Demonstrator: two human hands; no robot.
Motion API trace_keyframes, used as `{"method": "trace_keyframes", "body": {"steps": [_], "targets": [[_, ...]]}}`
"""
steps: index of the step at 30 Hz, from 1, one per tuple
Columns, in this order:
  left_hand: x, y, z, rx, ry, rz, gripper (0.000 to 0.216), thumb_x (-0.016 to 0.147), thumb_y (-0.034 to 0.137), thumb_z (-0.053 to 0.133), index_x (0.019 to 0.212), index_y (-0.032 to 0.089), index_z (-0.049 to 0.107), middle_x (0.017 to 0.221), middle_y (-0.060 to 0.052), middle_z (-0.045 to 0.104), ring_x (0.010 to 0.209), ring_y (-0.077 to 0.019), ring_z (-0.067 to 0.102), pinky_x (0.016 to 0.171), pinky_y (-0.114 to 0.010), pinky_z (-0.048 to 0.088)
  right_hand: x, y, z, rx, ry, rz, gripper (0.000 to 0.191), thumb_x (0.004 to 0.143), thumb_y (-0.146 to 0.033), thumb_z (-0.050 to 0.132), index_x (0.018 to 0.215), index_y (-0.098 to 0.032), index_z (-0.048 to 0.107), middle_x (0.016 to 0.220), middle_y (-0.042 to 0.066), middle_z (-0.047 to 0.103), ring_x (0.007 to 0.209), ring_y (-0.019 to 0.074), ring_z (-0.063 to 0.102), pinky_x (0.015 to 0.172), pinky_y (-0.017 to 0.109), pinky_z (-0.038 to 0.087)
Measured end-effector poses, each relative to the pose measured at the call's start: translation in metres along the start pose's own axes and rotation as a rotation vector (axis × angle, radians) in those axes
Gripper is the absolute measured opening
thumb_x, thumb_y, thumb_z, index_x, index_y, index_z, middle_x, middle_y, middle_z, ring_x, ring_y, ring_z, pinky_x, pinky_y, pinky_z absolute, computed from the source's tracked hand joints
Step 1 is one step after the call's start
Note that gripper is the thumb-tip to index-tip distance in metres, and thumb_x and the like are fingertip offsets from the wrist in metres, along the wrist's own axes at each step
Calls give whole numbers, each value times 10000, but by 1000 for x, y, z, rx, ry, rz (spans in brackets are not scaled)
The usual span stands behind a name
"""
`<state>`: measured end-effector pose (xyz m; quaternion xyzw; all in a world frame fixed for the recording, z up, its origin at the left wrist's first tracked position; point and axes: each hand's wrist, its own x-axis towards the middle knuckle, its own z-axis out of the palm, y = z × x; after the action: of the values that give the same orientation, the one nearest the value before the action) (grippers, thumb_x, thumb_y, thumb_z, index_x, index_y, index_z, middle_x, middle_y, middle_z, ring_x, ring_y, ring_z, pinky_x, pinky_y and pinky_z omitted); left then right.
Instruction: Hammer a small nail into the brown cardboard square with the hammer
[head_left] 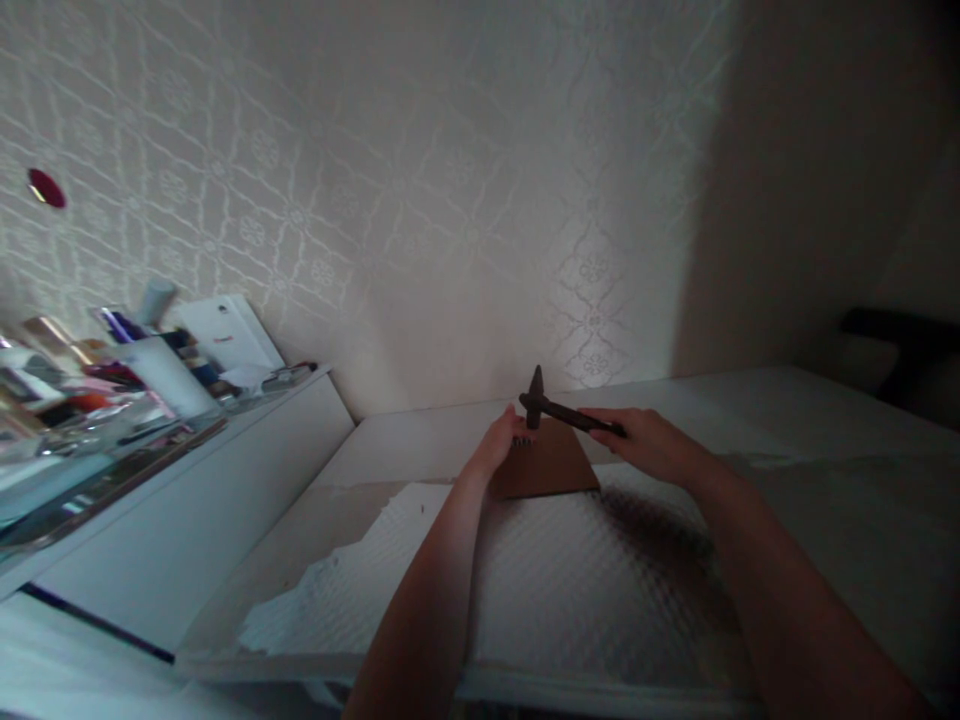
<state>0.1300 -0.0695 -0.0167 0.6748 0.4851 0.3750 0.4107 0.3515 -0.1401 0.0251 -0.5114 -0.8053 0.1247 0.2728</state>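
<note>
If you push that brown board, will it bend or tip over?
The brown board looks flat with straight edges, so probably stiff. It seems thin, so likely light. The left hand steadies it, which hints it might slide or tip.

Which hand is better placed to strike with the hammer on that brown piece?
Right. The right hand already grips the hammer's handle, its head poised over the top of the brown piece. The left hand is occupied: its fingers steady that piece just under the hammer head.

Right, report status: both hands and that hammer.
Right hand gripping small dark hammer by its handle, head raised. Left hand steadying brown cardboard piece on white table. Nothing between them.
</note>
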Motion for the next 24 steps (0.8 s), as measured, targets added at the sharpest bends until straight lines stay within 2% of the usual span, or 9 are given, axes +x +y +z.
{"method": "trace_keyframes", "body": {"steps": [3,8,13,18,24], "targets": [[-1,2,1,-27,-24,28,637,874,521,141,859,119,635,965,-102,669,936,-205,587,947,-337,354,0,0,0,8,-20,-19,412,829,-259,419,1221,-247,545,843,31,670,719,171,598,621,237,414],[-4,6,1,8,9,9,642,876,506,143,825,96,635,952,-139,662,960,-226,576,956,-346,344,0,-1,0,25,0,-21,409,829,-272,414,1213,-242,553,804,32,666,714,173,594,615,239,419],[-2,8,1,-53,-14,47,560,888,464,171,990,109,592,1007,-119,649,899,-197,596,911,-329,385,-1,-5,-1,61,-38,-44,391,828,-267,414,1182,-259,579,787,28,663,700,175,595,627,253,427],[1,2,1,-36,-27,7,605,882,488,162,894,86,614,956,-136,661,900,-213,600,921,-348,379,-2,-7,-2,60,-13,-5,412,827,-256,411,1210,-223,558,801,41,667,710,173,595,637,248,429],[-2,1,0,-2,-4,19,659,874,532,130,924,94,620,936,-112,672,957,-212,581,967,-359,331,-2,-6,-3,42,-32,21,418,834,-261,403,1225,-218,546,805,44,661,690,171,588,628,248,420]]}}
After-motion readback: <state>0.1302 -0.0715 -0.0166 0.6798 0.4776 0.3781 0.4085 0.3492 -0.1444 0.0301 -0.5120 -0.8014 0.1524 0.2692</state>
